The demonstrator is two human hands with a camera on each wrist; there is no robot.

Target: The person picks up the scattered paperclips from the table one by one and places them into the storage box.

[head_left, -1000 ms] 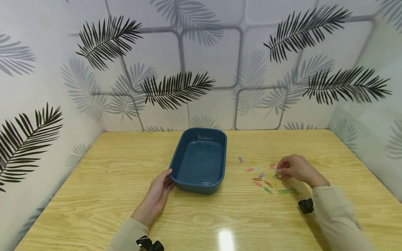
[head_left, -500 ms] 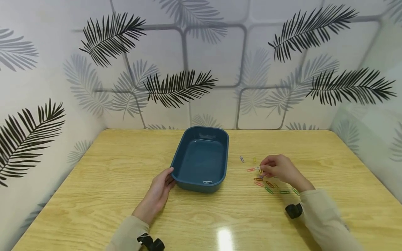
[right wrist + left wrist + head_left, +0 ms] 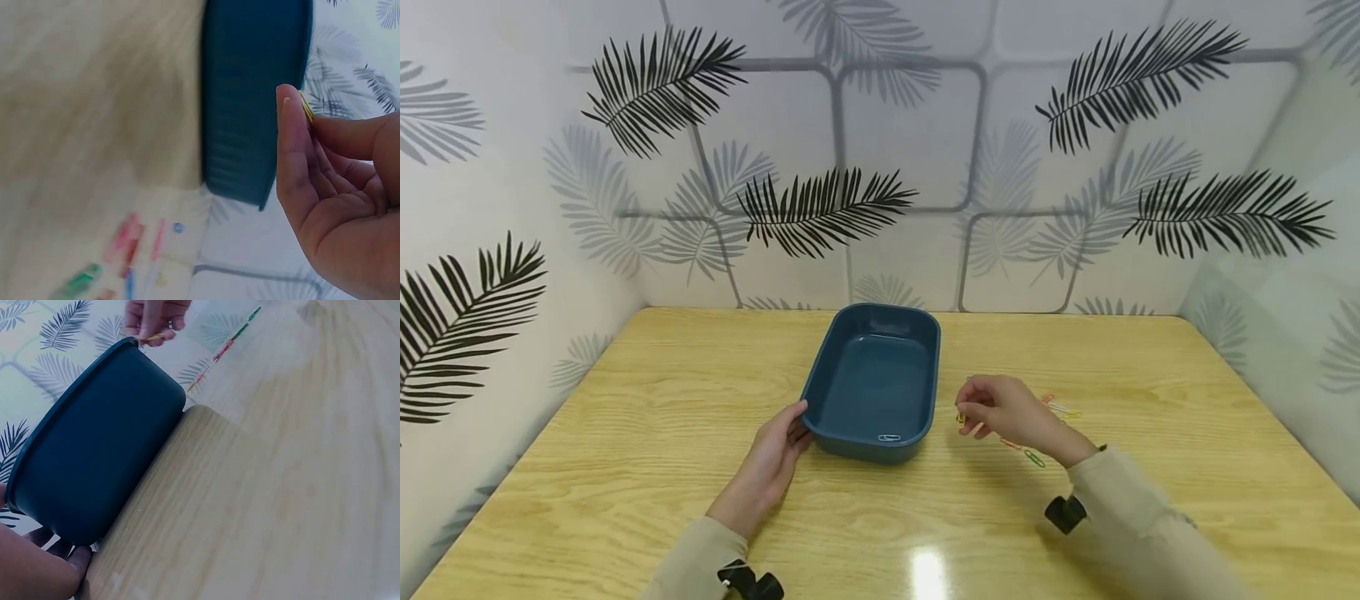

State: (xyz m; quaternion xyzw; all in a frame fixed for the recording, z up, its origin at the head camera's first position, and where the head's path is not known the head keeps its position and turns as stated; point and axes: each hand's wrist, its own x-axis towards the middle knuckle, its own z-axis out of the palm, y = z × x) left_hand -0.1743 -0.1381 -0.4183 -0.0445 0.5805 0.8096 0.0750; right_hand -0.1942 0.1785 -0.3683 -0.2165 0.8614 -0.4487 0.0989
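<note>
My left hand (image 3: 765, 468) holds the near left corner of a dark blue rectangular tub (image 3: 880, 379), with the thumb at the rim and the fingers against its outer wall. One white paper clip (image 3: 889, 437) lies inside, at the near end. To the right of the tub, my right hand (image 3: 1015, 414) pinches a yellow paper clip (image 3: 306, 107) between thumb and index finger, close to the tub's right side. Beneath and behind this hand lie scattered coloured paper clips, among them a green paper clip (image 3: 1033, 458); the hand hides several of them.
The wood-grain table (image 3: 700, 367) meets a leaf-patterned wall (image 3: 910, 250) at the back. Black wrist cameras sit on both sleeves, the right camera (image 3: 1065, 514) near the tabletop.
My right hand has moved left from the clips' right side toward the tub, carrying the yellow paper clip. My left hand and the tub stay in place.
</note>
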